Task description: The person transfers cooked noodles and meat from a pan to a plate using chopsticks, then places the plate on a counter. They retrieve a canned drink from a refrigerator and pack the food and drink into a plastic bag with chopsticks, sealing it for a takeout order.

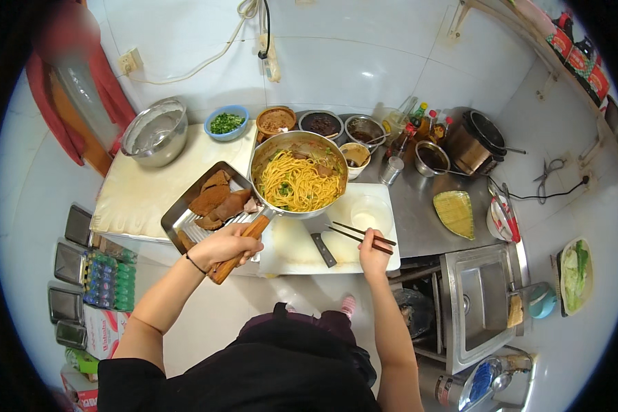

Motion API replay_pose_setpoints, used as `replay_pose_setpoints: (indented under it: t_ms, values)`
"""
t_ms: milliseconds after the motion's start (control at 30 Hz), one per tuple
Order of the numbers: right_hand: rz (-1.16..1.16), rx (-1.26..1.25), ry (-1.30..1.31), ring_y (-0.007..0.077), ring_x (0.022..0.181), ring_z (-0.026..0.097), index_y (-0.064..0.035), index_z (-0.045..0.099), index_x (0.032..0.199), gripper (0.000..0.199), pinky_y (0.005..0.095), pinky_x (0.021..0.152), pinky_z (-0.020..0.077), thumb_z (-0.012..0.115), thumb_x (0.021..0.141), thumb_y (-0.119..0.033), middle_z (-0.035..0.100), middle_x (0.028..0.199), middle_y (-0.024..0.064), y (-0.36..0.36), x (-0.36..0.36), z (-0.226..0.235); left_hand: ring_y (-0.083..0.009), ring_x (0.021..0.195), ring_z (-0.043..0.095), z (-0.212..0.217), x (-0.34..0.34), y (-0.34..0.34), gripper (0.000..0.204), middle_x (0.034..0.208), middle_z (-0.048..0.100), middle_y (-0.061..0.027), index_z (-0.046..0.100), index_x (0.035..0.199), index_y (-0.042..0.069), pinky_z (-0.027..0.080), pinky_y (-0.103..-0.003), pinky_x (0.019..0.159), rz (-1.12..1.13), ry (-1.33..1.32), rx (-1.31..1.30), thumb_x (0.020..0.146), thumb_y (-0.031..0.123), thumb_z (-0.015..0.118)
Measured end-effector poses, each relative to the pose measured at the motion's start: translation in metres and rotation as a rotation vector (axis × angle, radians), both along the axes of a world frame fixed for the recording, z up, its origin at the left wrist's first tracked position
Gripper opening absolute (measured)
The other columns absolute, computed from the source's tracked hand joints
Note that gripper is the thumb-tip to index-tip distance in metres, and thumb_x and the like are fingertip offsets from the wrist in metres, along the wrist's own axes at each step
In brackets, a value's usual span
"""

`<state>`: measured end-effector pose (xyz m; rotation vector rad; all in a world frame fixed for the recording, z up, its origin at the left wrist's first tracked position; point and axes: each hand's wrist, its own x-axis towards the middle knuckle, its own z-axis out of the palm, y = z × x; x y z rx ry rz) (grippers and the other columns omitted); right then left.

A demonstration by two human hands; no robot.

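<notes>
Left hand (224, 245): I see it gripping the pan (299, 176) handle — noodles (300, 184) inside.
Right hand (373, 252): holding chopsticks (359, 235) over the board (336, 242) — counter (419, 213) beneath.

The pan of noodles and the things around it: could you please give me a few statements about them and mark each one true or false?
1. The left hand grips the wooden handle of the pan. True.
2. The pan holds plain white rice. False: it holds yellow noodles with bits of green.
3. The right hand holds dark chopsticks. True.
4. The chopsticks' tips are dipped in the noodles. False: they lie over the white cutting board, clear of the pan.
5. The blue bowl of chopped greens stands by the back wall. True.
6. The metal tray left of the pan holds raw vegetables. False: it holds brown slabs of food.
</notes>
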<state>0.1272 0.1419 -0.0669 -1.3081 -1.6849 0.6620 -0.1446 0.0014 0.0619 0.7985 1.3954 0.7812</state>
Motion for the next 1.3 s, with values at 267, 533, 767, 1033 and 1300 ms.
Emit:
replay_pose_setpoints:
  t_ms: [267,533,767,1033,1300]
  values:
    - [-0.183,-0.205,0.160,0.0199,0.047,0.056,-0.0007,0.055,0.072,0.029,0.0326,0.050,0.0447,0.046,0.089,-0.023,0.057,0.051,0.0092,0.009,-0.011,-0.050,-0.0064,0.045,0.046,0.002,-0.017,-0.021,0.012,0.059,0.049,0.0006,0.048,0.077,0.005,0.037,-0.020,0.044,-0.021,-0.078,-0.031,0.078,0.009,0.059]
    - [-0.204,-0.237,0.319,0.0148,0.048,0.054,-0.0003,0.053,0.068,0.030,0.0284,0.049,0.0431,0.048,0.089,-0.021,0.058,0.053,0.0091,0.016,-0.008,-0.056,-0.0066,0.043,0.045,-0.008,-0.033,-0.021,0.011,0.060,0.049,-0.0003,0.047,0.081,0.005,0.036,-0.019,0.042,0.031,-0.069,-0.038,0.077,0.007,0.058]
    - [-0.230,-0.249,0.408,0.0122,0.048,0.053,0.0005,0.054,0.074,0.027,0.0256,0.046,0.0409,0.049,0.089,-0.021,0.056,0.054,0.0075,0.003,-0.002,-0.033,-0.0059,0.043,0.045,-0.004,-0.033,-0.017,0.011,0.061,0.049,-0.0001,0.048,0.082,0.006,0.037,-0.019,0.042,0.035,-0.026,-0.065,0.077,0.007,0.058]
    - [-0.149,0.080,0.480,0.0069,0.046,0.045,0.0028,0.057,0.080,0.030,0.0197,0.046,0.0373,0.041,0.093,-0.018,0.054,0.058,0.0039,-0.038,0.007,0.092,-0.0073,0.047,0.045,-0.024,-0.028,-0.006,0.014,0.060,0.048,0.0004,0.048,0.082,0.004,0.040,-0.021,0.045,-0.089,0.092,-0.045,0.077,0.011,0.059]
    - [0.260,-0.167,0.157,0.0043,0.044,0.046,-0.0028,0.061,0.088,0.032,0.0190,0.042,0.0338,0.046,0.092,-0.030,0.051,0.051,-0.0009,0.024,0.009,0.118,-0.0071,0.053,0.046,-0.031,-0.002,-0.004,0.017,0.064,0.047,0.0012,0.049,0.087,0.005,0.040,-0.021,0.048,-0.289,0.214,0.025,0.079,0.016,0.060]
